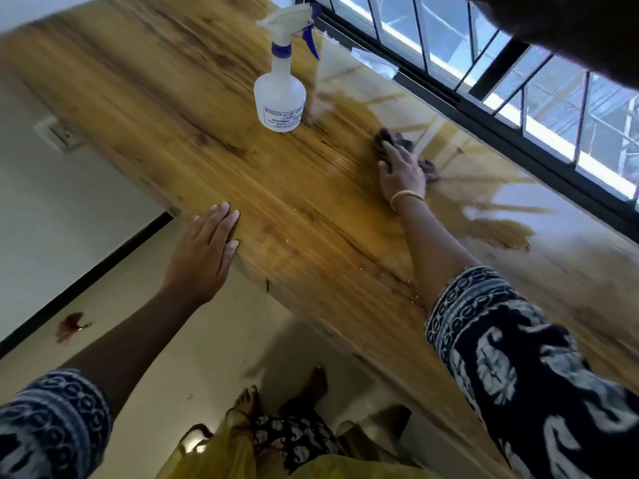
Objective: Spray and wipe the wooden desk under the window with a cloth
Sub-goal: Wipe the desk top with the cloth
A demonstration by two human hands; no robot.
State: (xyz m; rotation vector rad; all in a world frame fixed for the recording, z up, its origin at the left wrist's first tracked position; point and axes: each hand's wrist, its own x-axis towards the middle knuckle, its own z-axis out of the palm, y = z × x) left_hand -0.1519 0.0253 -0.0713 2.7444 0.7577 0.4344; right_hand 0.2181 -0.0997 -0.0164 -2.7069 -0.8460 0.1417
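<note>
The wooden desk (193, 108) runs along under the window (539, 84). A white spray bottle (280, 95) with a blue trigger stands upright on it, toward the far end. My right hand (401, 171) presses flat on a dark crumpled cloth (397, 143) near the window side of the desk, to the right of the bottle. My left hand (207, 247) rests with straight fingers on the desk's near edge, holding nothing. Small wet drops shine on the wood between my two arms.
The window has black bars and a black frame along the desk's far edge. A wall socket (58, 133) sits on the white wall below the desk's left end. A reddish stain (71, 324) marks the floor. My bare feet (280, 392) stand under the desk's edge.
</note>
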